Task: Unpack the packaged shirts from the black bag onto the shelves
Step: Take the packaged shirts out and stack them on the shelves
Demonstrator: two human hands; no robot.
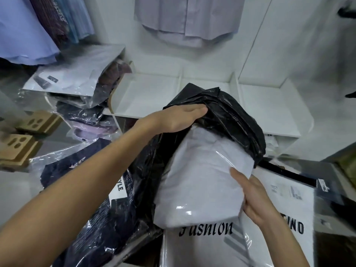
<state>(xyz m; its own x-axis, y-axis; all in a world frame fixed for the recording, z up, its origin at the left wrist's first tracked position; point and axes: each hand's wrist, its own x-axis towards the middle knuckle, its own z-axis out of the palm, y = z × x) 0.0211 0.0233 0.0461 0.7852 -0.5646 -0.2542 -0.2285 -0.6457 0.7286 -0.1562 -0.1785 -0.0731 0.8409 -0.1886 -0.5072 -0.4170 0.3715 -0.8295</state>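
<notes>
head view – left fingers [200, 110] gripping black bag [237, 120] edge, right fingers [240, 182] gripping white shirt pack [200, 176]

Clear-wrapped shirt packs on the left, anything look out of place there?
Yes. The clear-wrapped shirt packs lie in a loose, tilted heap beside the white shelf, not stacked flat. One white pack on top slopes and overhangs the darker ones.

Single head-worn view, forward and down, close over hands [254, 197]
</notes>
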